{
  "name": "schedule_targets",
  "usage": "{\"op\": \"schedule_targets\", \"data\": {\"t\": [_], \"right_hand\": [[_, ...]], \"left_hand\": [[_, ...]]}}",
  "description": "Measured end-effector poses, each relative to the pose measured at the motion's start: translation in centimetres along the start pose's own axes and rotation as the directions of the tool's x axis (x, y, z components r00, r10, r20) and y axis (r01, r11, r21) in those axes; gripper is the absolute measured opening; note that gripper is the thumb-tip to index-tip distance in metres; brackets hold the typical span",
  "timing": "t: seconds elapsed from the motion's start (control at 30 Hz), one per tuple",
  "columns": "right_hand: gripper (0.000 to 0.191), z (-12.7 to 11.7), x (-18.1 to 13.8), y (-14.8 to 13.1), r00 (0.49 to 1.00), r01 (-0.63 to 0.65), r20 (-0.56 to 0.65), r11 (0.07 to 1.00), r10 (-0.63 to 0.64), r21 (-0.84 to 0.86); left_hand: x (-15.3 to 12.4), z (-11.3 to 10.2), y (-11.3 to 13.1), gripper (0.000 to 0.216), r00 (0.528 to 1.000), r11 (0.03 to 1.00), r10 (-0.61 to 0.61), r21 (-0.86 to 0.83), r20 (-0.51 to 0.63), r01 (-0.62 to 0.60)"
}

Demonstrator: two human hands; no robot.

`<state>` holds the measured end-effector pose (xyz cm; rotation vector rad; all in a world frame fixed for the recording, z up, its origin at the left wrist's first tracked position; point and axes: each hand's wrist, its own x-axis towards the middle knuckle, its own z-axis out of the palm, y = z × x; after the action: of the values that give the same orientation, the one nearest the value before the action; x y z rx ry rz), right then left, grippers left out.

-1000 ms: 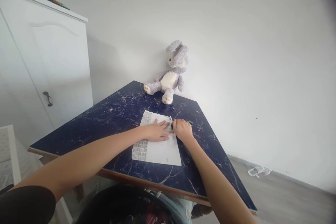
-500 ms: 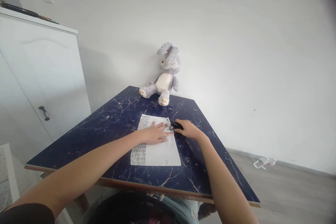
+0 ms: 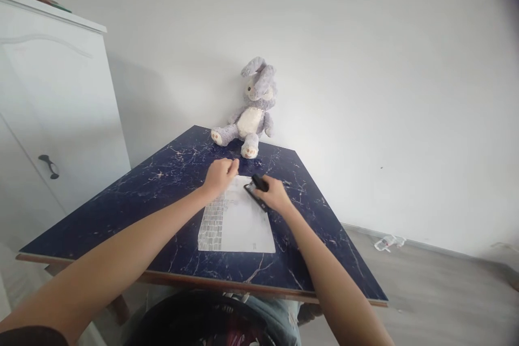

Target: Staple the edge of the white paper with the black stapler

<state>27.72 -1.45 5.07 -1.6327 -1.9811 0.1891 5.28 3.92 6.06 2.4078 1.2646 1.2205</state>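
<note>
A black stapler [image 3: 259, 183] is in my right hand [image 3: 278, 194], whose fingers wrap round it from the right. It is held tilted over the upper right part of a white sheet of paper [image 3: 247, 221], with its jaws pointing left and away from me. The paper has a printed or drawn brick-like pattern down its left side. My left hand [image 3: 221, 175] is closed over the paper's far left corner and hides it. I cannot tell whether its fingers pinch the paper.
The paper lies on a dark blue marbled table [image 3: 154, 189]. A grey plush rabbit [image 3: 251, 113] sits at the table's far end against the wall. To the left stands a white cabinet [image 3: 77, 102]. A crumpled plastic wrapper [image 3: 389, 243] lies on the floor at right.
My left hand has gone from lying flat on the paper to closed at its far left corner. My right hand has brought the stapler from the paper's right edge leftward over the sheet.
</note>
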Motion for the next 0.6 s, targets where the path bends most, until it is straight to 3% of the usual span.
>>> {"op": "schedule_targets", "data": {"t": [0.07, 0.23, 0.43, 0.6], "right_hand": [[0.020, 1.7, -0.2, -2.1, 0.994, 0.024, 0.104, 0.999, -0.027, 0.029], [0.015, 2.7, -1.3, -3.2, 0.985, -0.020, 0.169, 1.000, 0.020, -0.003], [0.016, -1.0, -6.2, 1.3, 0.984, -0.118, 0.129, 0.992, 0.124, -0.052], [0.042, -3.9, -9.7, 6.7, 0.949, -0.316, 0.024, 0.947, 0.315, 0.057]], "left_hand": [[0.3, -0.6, -0.9, 0.064, 0.995, 0.996, -0.089, 0.010, -0.041, 0.090], [0.3, 0.2, -2.5, 0.062, 0.974, 0.978, -0.211, 0.024, 0.085, 0.209], [0.3, 1.2, -2.5, 0.058, 0.958, 0.965, -0.256, 0.089, 0.132, 0.246], [0.3, 1.1, -3.0, 0.056, 0.960, 0.968, -0.252, 0.052, 0.118, 0.247]]}}
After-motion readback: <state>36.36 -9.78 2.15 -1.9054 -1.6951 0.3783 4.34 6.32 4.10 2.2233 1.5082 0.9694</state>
